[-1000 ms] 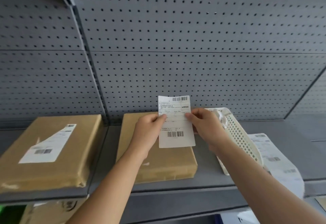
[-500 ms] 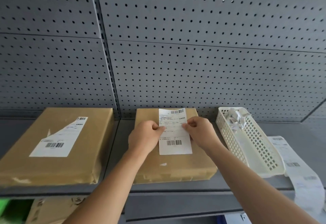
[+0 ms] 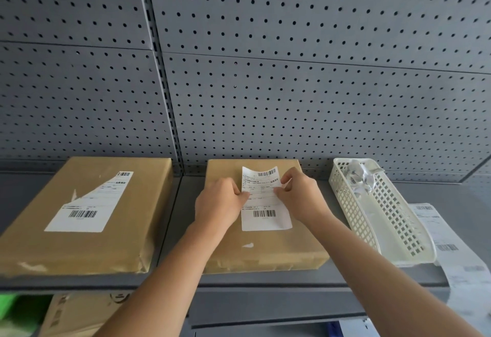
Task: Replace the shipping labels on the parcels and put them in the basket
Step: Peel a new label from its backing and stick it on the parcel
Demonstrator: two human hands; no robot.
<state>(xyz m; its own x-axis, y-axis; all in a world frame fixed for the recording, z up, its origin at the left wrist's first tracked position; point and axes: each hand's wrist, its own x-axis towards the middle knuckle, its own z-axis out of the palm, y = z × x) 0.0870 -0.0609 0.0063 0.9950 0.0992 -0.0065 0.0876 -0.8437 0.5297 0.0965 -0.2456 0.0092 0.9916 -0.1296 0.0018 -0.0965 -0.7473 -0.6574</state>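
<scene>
The left hand [image 3: 218,201] and right hand [image 3: 300,196] each pinch a side edge of a white shipping label [image 3: 265,213] between thumb and fingers [image 3: 245,195], over the top of the middle parcel [image 3: 265,253] on the shelf [image 3: 372,275]. A labelled parcel [image 3: 79,249] lies to the middle parcel's left. The basket [image 3: 353,212] holding crumpled paper [image 3: 358,174] stands to its right.

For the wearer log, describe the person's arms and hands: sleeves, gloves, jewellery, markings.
Both forearms are bare down to the frame's lower edge; no sleeve shows. The left hand and right hand are ungloved, with no ring, watch, strap or marking visible on the sides facing the camera.
</scene>
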